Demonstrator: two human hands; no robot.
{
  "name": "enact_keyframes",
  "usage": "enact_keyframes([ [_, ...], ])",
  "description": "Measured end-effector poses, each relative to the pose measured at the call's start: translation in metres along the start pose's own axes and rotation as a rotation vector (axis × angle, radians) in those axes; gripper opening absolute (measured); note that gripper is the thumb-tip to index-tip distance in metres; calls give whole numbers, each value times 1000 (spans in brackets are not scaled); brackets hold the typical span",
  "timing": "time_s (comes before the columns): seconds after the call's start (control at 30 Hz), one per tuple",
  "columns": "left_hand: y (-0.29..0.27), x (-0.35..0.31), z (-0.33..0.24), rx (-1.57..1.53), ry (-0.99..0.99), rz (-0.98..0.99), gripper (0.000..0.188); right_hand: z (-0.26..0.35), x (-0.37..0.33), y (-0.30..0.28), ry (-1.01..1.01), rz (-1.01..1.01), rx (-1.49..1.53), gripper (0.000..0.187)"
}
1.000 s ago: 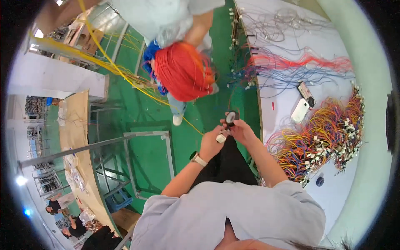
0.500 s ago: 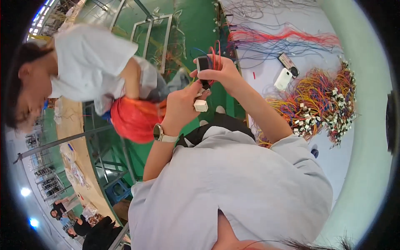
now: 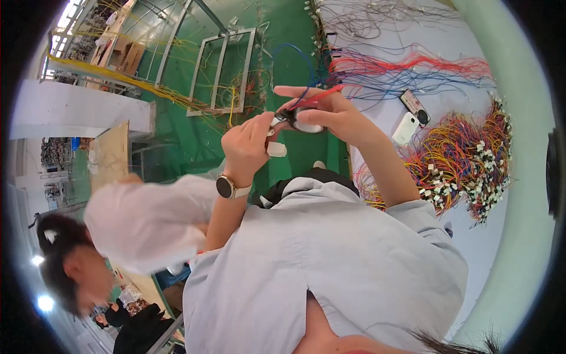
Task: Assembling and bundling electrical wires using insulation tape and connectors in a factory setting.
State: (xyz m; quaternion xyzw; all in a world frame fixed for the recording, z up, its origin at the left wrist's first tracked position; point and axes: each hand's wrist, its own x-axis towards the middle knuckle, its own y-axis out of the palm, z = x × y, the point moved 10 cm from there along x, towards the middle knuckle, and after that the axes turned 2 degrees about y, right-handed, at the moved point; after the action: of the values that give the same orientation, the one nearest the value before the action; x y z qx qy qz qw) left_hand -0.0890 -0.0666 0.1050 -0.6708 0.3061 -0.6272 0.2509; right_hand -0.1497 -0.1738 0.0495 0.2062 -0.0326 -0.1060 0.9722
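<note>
In front of my body, both hands work close together. My left hand (image 3: 246, 146) is closed on a wire bundle. A white plastic connector (image 3: 277, 149) sticks out below its fingers. My right hand (image 3: 336, 115) grips a roll of black tape (image 3: 309, 121), its pale round side showing. A black stretch (image 3: 285, 115) joins the roll to the bundle at my left fingertips. Red wire (image 3: 321, 95) and blue wire (image 3: 308, 62) run up past my right fingers. Which wires sit inside the left grip is hidden.
At right, a white table (image 3: 380, 88) bears red and blue wires (image 3: 413, 65), a heap of colored wires with white connectors (image 3: 460, 159), a white phone-like device (image 3: 405, 128) and a dark-and-pale object (image 3: 415, 106). A co-worker (image 3: 147, 224) passes at left. Metal frames (image 3: 221, 74) stand beyond.
The tape roll has turned from its black edge to its pale side and dropped slightly, with my right hand. The co-worker carrying a red bundle has moved nearer, down the left side.
</note>
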Motion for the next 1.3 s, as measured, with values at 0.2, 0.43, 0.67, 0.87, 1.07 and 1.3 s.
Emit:
enact_keyframes([
  [0.2,-7,-7,19,-184,-340,-179,21,-8,5,2,-12,-131,-165,56],
  [0.43,28,-34,47,-785,-851,-316,21,-14,8,-9,-208,-333,-20,54],
  [0.67,48,-38,59,-1297,-1014,-431,14,0,22,1,-301,-365,-109,44],
  [0.87,34,-5,82,-1293,-760,8,21,8,29,14,-395,-568,-231,54],
  [1.07,9,8,102,-1066,-424,387,14,-11,64,32,-182,-456,-63,54],
  [1.3,-14,0,124,-1032,-282,363,6,-9,86,54,-197,-610,-78,39],
])
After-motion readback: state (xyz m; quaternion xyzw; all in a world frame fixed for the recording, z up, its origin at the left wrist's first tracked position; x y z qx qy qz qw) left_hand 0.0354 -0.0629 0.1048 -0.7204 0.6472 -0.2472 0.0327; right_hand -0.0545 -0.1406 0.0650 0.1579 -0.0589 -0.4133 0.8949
